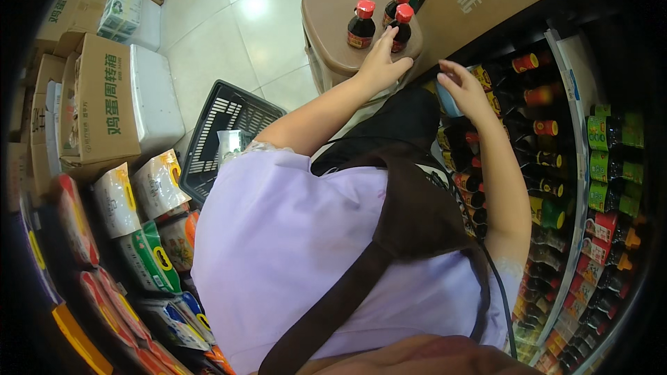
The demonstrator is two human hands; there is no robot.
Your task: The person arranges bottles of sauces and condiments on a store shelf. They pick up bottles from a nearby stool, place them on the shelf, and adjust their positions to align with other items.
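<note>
My left hand (384,65) reaches over a brown plastic stool (325,10), its fingertips at the side of a dark sauce bottle (402,31) with a red cap. The thumb stands apart from that bottle. Two similar bottles are upright on the same seat: one sauce bottle (361,28) to the left, another bottle (391,10) just behind. Beside the right-hand shelf, my right hand (464,88) has a light blue cloth-like item (448,98) under its curled fingers; part of it is hidden by the hand.
Shelves of sauce bottles (544,127) run along my right, with a price rail (570,86). On the left are a black shopping basket (208,114), cardboard boxes (107,99), a white foam box (153,96) and bagged goods (148,258). A cable (495,271) hangs by my right arm.
</note>
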